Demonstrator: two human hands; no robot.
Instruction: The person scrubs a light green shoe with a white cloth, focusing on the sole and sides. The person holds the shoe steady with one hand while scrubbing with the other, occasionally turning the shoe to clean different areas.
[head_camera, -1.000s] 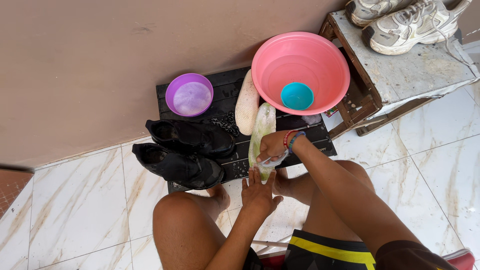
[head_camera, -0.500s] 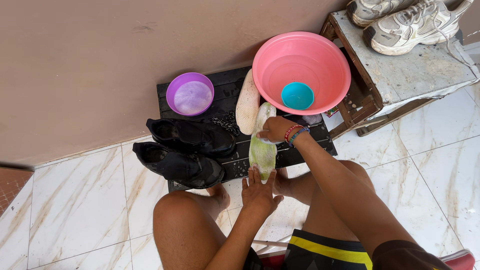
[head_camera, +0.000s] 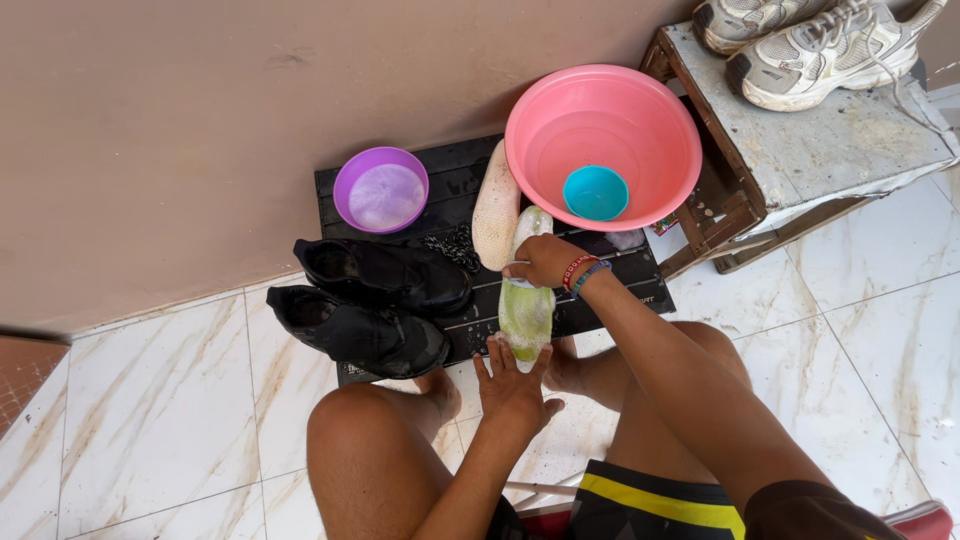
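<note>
on the far left there is a brown wall (head_camera: 200, 100) and a white marble floor (head_camera: 150, 420). next comes a black mat (head_camera: 470, 180) that lies flat on the floor by the wall. a purple bowl (head_camera: 381, 190) sits at the back left of the mat, and it looks foamy inside. in front of the bowl lie two black shoes (head_camera: 370, 305), side by side and touching, with their toes pointing to the right.

in the middle, the person sits low with bare knees on each side. the left hand (head_camera: 512, 385) rests at the near end of a soapy green insole (head_camera: 527, 300), and its fingers are spread flat and wide against that end. the insole lies long on the front part of the mat, between the black shoes and the person's right arm. the right hand (head_camera: 540, 262) sits on top of the insole near its far end, with the fingers curled down over it. you cannot tell if this hand holds something small under it. bright bands are on that wrist. a tan insole (head_camera: 496, 210) lies just beside the green one, a bit further back.

to the right is a big pink tub (head_camera: 640, 110) with a small blue cup (head_camera: 596, 192) inside. further right stands an old wooden stool (head_camera: 830, 140), and two grey sneakers (head_camera: 800, 40) sit on top of it.
</note>
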